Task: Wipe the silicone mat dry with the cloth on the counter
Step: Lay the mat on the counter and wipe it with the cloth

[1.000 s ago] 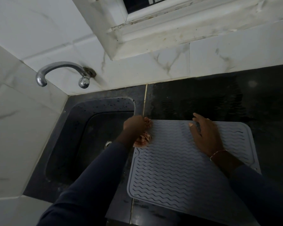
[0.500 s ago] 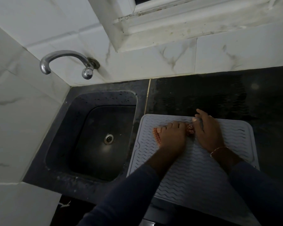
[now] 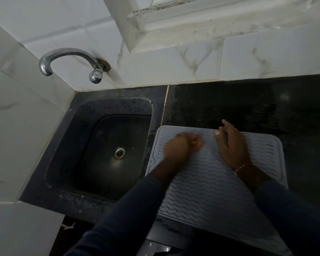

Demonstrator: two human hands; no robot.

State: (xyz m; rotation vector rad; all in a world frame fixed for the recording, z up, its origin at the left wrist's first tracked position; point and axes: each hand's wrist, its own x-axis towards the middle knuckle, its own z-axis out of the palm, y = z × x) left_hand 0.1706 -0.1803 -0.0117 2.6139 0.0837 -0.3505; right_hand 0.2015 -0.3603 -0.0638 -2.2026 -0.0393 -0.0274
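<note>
1. A shiny tap [image 3: 68, 60] sticks out of the white tile wall at the top left.
2. Under it is a dark sink [image 3: 100, 150] with a round drain [image 3: 119, 153] in the bottom.
3. Just right of the sink, a grey silicone mat [image 3: 211, 191] with wavy lines lies flat on the black table [image 3: 266, 104]. Its near edge hangs a bit over the front of the table.
4. The left hand [image 3: 177, 147] is blurry. It is curled tight on a small pinkish cloth [image 3: 197, 144] and presses it on the far left part of the mat.
5. The right hand [image 3: 232, 145] is spread flat on the far edge of the mat, palm down, with nothing in it. A thin bracelet [image 3: 243, 168] is on that wrist.
</note>
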